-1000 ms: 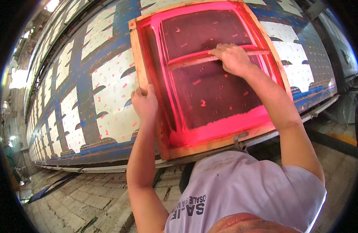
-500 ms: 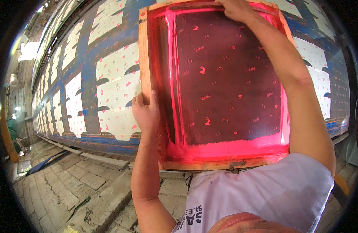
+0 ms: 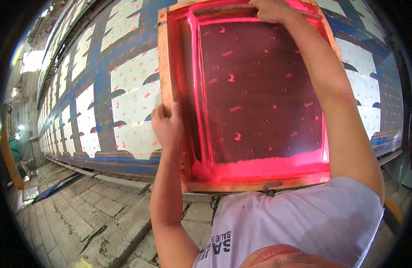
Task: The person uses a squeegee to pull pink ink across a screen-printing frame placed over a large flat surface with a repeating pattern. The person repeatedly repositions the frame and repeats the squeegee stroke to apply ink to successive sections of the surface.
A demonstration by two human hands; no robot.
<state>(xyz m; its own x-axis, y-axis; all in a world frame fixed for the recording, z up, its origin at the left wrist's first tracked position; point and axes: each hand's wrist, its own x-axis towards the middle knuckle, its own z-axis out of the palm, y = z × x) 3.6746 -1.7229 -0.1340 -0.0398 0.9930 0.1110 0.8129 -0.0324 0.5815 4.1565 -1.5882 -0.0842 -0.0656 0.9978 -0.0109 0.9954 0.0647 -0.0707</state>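
A wooden-framed printing screen (image 3: 166, 67) lies over the long table before me, its dark mesh marked with small pink motifs. Bright pink ink runs down the left side and pools along the near edge. My left hand (image 3: 167, 125) is closed round the left rail of the frame. At the far end, my right hand (image 3: 274, 10) is closed on a squeegee (image 3: 230, 13), a long bar lying across the screen; part of it is hidden by the hand. A line of pink ink lies along the bar's near side.
White printed sheets (image 3: 136, 100) with pink and grey motifs lie in rows on the blue-stained table (image 3: 103, 161), left and right of the screen. A pale rail (image 3: 121, 181) runs along its near side above a brick floor (image 3: 71, 219). A yellow post (image 3: 11, 156) stands far left.
The squeegee and right hand have come slightly toward me, and a pink ink line now shows more plainly before the bar. The screen sits slightly farther left and higher in view.
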